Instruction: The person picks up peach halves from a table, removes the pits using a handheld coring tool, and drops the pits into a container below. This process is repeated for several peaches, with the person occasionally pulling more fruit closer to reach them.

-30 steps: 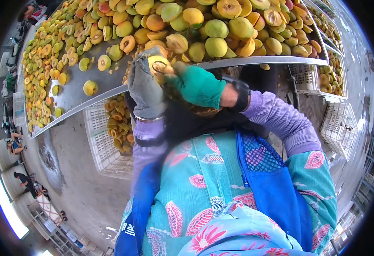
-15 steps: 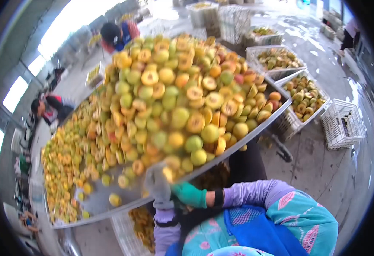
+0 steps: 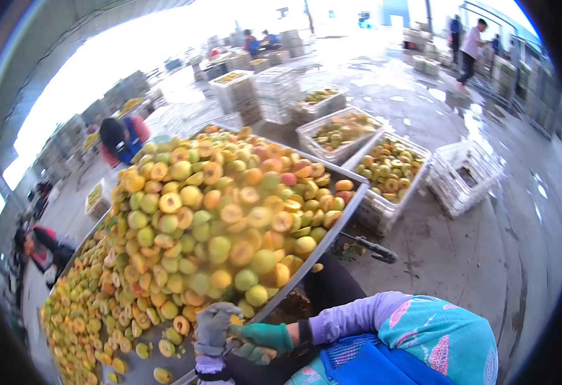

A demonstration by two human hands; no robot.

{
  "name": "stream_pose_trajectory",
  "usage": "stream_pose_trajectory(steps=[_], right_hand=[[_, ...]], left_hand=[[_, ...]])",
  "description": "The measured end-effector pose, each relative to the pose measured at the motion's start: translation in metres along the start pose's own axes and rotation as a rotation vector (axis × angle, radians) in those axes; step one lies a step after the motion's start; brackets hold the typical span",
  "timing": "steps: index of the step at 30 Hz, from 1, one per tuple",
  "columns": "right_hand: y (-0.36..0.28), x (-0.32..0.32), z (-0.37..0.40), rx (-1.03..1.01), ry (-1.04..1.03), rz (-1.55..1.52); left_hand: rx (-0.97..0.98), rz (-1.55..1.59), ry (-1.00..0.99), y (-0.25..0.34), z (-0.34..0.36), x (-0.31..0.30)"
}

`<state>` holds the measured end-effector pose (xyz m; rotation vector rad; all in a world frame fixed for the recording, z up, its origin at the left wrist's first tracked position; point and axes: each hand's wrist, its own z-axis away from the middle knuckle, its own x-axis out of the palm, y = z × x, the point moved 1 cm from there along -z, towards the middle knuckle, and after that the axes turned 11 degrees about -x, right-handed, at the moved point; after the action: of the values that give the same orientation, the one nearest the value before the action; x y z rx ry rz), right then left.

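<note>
The fruit piece (image 3: 235, 319) lies between the hands, in the curled left hand (image 3: 213, 328) — nearer the heaped fruit (image 3: 194, 232) beyond — the bent right hand's (image 3: 261, 340) grip unclear.

Yellow fruit (image 3: 235, 319), mostly hidden, in the grey-gloved left hand (image 3: 214, 330)
</note>
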<state>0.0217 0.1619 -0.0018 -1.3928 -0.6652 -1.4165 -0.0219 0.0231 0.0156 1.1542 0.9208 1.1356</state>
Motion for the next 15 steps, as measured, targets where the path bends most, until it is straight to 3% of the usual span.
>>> stream_pose_trajectory(steps=[1,3,5,6,7,8,9,10,12,13,14,15], right_hand=[[0.001,0.006,0.000,-0.030,-0.059,-0.073],[0.001,0.008,0.001,-0.013,-0.120,-0.197],[-0.005,0.009,0.021,-0.077,0.011,0.144],[-0.005,0.005,0.027,-0.073,0.046,0.268],[-0.007,0.000,0.028,-0.057,0.074,0.399],[-0.010,-0.010,0.026,-0.067,-0.086,0.402],[-0.009,-0.010,0.021,-0.018,-0.155,0.166],[-0.007,-0.008,0.013,0.030,-0.225,-0.073],[0.000,-0.008,-0.003,0.082,-0.300,-0.375],[0.000,-0.008,-0.002,0.091,-0.478,-0.324],[-0.004,0.001,0.008,0.171,-0.466,-0.316],[-0.006,0.011,0.021,0.216,-0.380,-0.331]], left_hand=[[0.348,-0.323,-0.004,0.006,-0.001,-0.001],[0.299,0.165,-0.038,-0.019,-0.005,-0.002],[0.113,0.211,0.006,-0.016,-0.002,0.005],[0.085,0.025,0.104,-0.008,0.002,0.016],[0.192,-0.095,0.053,-0.010,0.000,0.018],[0.307,-0.212,0.011,-0.011,-0.005,0.016],[0.423,-0.328,-0.027,-0.012,-0.006,0.017],[0.442,-0.196,-0.076,0.004,0.003,0.022],[0.510,0.350,0.479,0.019,0.023,0.100],[0.558,0.302,0.626,0.023,0.024,0.109],[0.591,0.251,0.781,0.026,0.027,0.118],[0.587,-0.141,0.802,0.011,0.031,0.083]])
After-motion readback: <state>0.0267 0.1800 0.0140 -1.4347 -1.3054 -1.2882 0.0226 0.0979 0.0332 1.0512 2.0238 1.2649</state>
